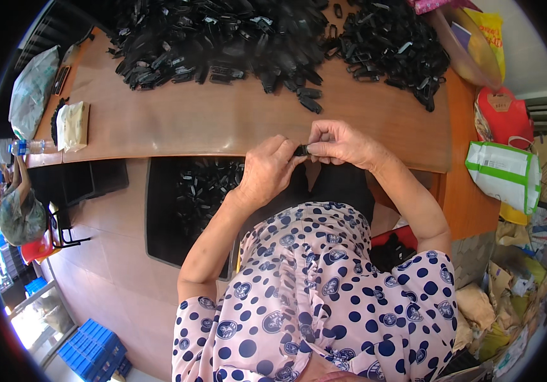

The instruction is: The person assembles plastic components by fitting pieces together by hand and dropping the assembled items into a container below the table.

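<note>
Just off the near edge of the wooden table (178, 130), my left hand (266, 169) and my right hand (343, 145) meet over my lap. Between their fingertips is a small black plastic piece (301, 150), pinched from both sides. Fingers cover most of it, so its exact kind does not show. Beyond my hands lies a large heap of small, long black plastic pieces (216, 44), with a second heap (391, 51) to its right. A couple of loose pieces (309, 100) lie at the near side of the large heap.
Below the table edge, left of my lap, a dark bin (162, 226) holds more black pieces. A tissue pack (72, 126) and a plastic bottle (28, 147) stand at left. Bags, including a white-green one (503, 175), crowd the right. A person (18, 207) sits far left, near blue crates (92, 350).
</note>
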Demonstrator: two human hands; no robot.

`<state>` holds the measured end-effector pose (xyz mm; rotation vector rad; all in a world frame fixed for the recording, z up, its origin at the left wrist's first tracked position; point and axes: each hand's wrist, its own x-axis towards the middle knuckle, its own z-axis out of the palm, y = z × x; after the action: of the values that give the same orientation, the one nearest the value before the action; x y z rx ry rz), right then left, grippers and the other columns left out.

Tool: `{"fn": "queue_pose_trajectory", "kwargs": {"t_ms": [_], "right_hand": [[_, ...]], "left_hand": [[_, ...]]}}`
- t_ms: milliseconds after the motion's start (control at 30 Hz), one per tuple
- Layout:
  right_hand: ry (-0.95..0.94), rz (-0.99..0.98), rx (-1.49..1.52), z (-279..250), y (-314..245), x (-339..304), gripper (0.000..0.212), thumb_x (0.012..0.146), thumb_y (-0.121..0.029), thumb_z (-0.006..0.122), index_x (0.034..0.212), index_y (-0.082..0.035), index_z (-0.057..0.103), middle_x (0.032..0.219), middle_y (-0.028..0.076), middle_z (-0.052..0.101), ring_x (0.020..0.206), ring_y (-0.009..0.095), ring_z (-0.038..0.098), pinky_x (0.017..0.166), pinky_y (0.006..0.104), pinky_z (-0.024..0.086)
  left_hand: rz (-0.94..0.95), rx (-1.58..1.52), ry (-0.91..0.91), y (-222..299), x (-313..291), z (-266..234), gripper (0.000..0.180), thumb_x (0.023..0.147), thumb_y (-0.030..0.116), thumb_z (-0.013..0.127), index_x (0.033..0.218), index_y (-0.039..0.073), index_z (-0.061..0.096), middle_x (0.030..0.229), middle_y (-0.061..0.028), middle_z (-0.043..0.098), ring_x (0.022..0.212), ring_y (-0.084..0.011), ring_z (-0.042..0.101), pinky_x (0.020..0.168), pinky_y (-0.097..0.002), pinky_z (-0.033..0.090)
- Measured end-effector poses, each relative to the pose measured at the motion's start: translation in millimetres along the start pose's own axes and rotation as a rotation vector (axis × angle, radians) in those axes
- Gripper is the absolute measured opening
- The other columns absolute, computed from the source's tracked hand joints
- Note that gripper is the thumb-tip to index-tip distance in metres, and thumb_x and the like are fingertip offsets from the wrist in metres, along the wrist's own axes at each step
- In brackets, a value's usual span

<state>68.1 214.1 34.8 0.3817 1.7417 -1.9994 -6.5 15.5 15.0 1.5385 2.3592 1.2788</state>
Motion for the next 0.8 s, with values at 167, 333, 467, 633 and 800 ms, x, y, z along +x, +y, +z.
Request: {"fn": "queue_pose_trajectory", "kwargs": {"t_ms": [167,333,467,633,800], "right_hand": [[-0.035,0.045,0.069,12.0,2.8,0.2,0.013,0.089,-0.016,0.064,0.087,-0.007,0.054,0.073,0.000,0.058,0.061,0.005,0.050,0.046,0.0167,0.032],[-0.063,0.040,0.066,20.1,13.0,-0.9,0.014,0.089,-0.016,0.064,0.087,-0.008,0.054,0.073,0.000,0.059,0.060,0.007,0.052,0.045,0.0165,0.032],[-0.206,0.191,0.446,21.3,15.6,-3.4,0.016,0.090,-0.019,0.065,0.088,-0.008,0.053,0.075,0.002,0.060,0.064,0.008,0.055,0.047,0.0162,0.036],[-0.181,-0.008,0.443,36.3,13.8,-1.7,0.029,0.092,-0.030,0.060,0.108,-0.007,0.051,0.094,0.008,0.059,0.076,0.013,0.059,0.049,0.0168,0.043],[-0.514,-0.054,0.430,60.2,12.0,4.8,0.056,0.096,-0.047,0.042,0.136,-0.008,0.037,0.100,0.013,0.055,0.083,0.019,0.061,0.053,0.0209,0.050]], "left_hand": [[-0.061,-0.045,-0.033,5.6,-10.2,-10.0,0.022,0.077,0.009,0.070,0.096,0.002,0.062,0.078,-0.0112,0.058,0.063,-0.0294,0.059,0.057,-0.0357,0.047],[-0.063,-0.046,-0.078,12.5,-18.5,-18.2,0.019,0.077,0.009,0.070,0.092,0.001,0.061,0.078,-0.0122,0.057,0.069,-0.0313,0.059,0.060,-0.0375,0.047],[-0.183,-0.339,-0.050,14.7,-20.9,-16.0,0.019,0.078,0.009,0.070,0.093,0.001,0.063,0.083,-0.0125,0.060,0.075,-0.0290,0.061,0.064,-0.0342,0.048],[-0.328,-0.482,0.034,13.4,-20.0,-19.0,0.019,0.080,0.008,0.070,0.096,0.002,0.065,0.099,-0.0109,0.061,0.086,-0.0198,0.060,0.073,-0.0305,0.048],[-0.394,-0.933,0.144,-1.0,-41.0,-17.5,0.019,0.080,0.016,0.072,0.095,0.005,0.067,0.143,-0.0139,0.032,0.124,-0.0329,0.042,0.101,-0.0416,0.038]]}}
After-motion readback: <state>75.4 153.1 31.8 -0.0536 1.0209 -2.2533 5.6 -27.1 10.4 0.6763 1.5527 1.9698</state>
